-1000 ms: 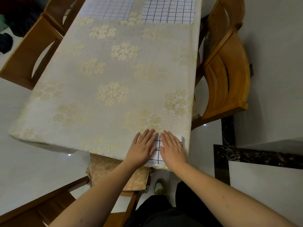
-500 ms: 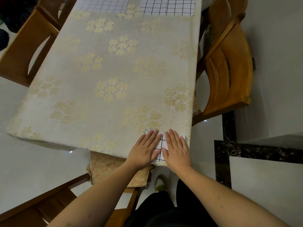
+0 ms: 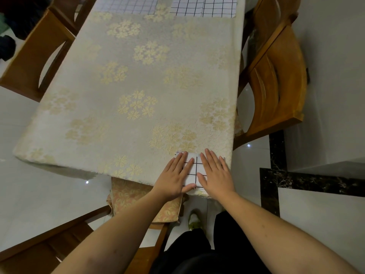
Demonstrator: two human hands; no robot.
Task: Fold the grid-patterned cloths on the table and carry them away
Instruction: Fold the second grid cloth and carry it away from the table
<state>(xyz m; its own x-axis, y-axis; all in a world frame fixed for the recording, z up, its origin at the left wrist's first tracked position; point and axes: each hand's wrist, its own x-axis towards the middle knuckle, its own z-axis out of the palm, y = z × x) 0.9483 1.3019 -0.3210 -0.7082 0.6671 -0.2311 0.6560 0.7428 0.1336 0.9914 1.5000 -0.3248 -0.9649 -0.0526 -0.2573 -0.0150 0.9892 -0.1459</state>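
A small folded white cloth with black grid lines point(image 3: 195, 171) lies at the table's near right corner. My left hand point(image 3: 173, 177) presses flat on its left part and my right hand point(image 3: 215, 174) presses flat on its right part, fingers straight. Most of the folded cloth is hidden under both palms. At the far end of the table lie two unfolded grid cloths: a pale one with thin lines point(image 3: 128, 4) on the left and a white one with bold black lines point(image 3: 203, 6) on the right.
The table point(image 3: 128, 80) wears a cream cloth with gold flower clusters. Wooden chairs stand at the right point(image 3: 276, 76), far left point(image 3: 37, 52) and near left point(image 3: 39, 254), the last with a floral cushion point(image 3: 134, 196). A dark marble floor strip point(image 3: 276, 171) runs right.
My two hands have slid a little apart on the folded cloth, showing more of its grid between them. The view has shifted slightly.
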